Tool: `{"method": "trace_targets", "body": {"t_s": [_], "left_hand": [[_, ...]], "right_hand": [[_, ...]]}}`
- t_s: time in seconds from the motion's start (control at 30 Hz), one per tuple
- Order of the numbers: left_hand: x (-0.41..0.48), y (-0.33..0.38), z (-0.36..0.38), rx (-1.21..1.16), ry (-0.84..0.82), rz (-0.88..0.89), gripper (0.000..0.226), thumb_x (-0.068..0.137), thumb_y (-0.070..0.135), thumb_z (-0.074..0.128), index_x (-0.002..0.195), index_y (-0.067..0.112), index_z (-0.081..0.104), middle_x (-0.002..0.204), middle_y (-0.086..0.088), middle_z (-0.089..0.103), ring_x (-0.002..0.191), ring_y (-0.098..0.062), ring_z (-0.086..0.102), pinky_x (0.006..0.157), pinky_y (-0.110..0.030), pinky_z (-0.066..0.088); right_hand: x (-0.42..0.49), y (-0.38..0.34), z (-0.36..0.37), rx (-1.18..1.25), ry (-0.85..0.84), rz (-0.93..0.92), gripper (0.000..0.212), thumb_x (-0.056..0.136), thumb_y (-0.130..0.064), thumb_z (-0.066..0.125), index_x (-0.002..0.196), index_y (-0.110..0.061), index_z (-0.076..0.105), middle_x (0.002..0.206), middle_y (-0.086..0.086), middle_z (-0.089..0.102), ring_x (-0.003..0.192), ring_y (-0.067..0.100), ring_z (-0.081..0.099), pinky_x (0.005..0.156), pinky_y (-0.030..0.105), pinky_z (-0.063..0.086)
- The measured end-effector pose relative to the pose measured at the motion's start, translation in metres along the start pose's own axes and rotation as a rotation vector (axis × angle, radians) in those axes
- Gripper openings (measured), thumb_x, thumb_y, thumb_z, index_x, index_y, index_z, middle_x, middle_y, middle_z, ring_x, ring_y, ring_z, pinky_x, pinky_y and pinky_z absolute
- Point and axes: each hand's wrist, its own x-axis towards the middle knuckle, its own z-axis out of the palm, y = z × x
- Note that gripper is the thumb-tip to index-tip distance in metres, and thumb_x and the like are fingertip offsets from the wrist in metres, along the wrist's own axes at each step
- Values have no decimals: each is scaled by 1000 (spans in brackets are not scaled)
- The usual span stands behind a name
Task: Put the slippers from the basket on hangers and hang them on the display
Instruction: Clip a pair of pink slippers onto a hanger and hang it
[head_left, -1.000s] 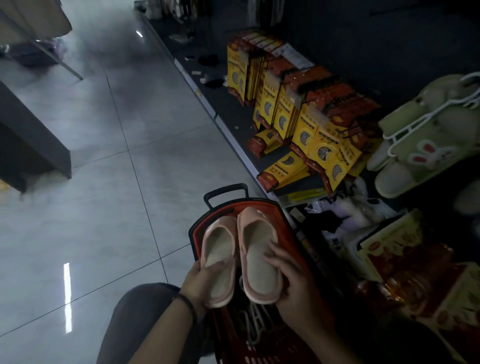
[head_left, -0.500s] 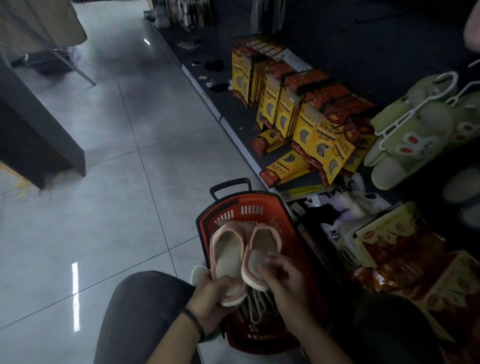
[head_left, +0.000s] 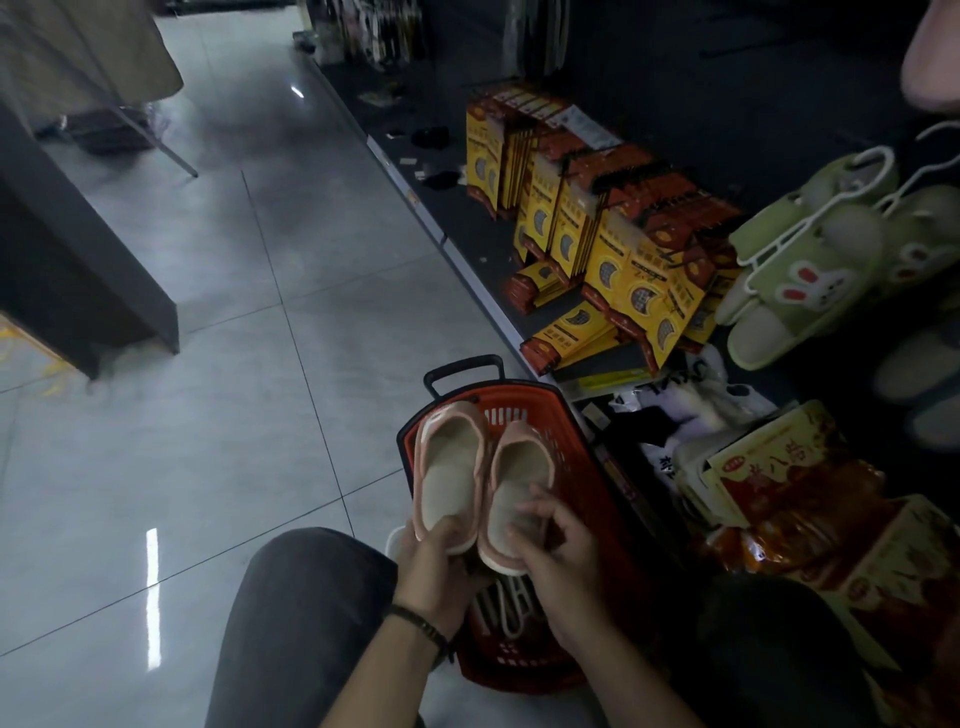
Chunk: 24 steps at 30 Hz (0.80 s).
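Over a red basket (head_left: 571, 447) on the tiled floor (head_left: 234, 415), the left hand (head_left: 436, 566) grips one pink slipper (head_left: 449, 467) by its heel, and the right hand (head_left: 550, 551) holds the other slipper (head_left: 517, 473) just beside it. White hangers (head_left: 511, 608) lie in the basket. Green slippers (head_left: 800, 260) hang at the right edge.

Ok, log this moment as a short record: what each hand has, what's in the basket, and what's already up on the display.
left hand: grips heel of first pink slipper
right hand: fingers curled on heel of second pink slipper
slippers: side by side, insoles up, above the basket
red basket: on floor; white hangers inside
display: green bunny slippers up at right
low shelf: yellow packets stacked
pink pair on hanger: not yet
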Motion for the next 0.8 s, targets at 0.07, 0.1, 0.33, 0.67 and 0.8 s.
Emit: {"method": "trace_targets", "body": {"t_s": [0.07,0.1,0.33,0.67,0.8], "left_hand": [[-2,-5,1,-41,38,-23,42,92,12,60,134,11,62,129,-26,66,121,-48,62,99,-70,48],[-2,-6,1,-75,56,-30,45,91,16,60,136,11,61,131,-26,65,123,-47,61,104,-69,44],[2,-12,18,-116,318,46,35,97,35,60,126,16,66,116,-15,75,108,-34,72,91,-46,58],[22,2,8,248,786,266,39,102,39,54,123,9,66,108,-6,69,96,-21,62,81,-32,46],[31,7,-5,46,720,204,42,96,44,58,122,13,68,110,-9,73,98,-32,71,90,-49,60]], "right_hand": [[-1,0,2,-34,-10,-27,21,80,-2,84,87,-19,74,135,-22,65,131,-2,56,113,45,48],[-2,0,5,-69,-12,-57,19,81,-2,82,87,-18,73,137,-22,64,132,-4,55,113,40,48],[-9,-9,38,-86,-12,-114,36,93,-1,69,116,-28,66,135,-19,59,128,-8,53,92,2,43],[-15,9,59,-280,-193,-123,46,97,-9,60,134,-28,39,125,-6,43,113,-3,50,92,8,43],[1,15,44,-291,-226,-125,32,93,-11,67,114,-22,45,115,1,49,96,-4,55,83,13,47]]}}
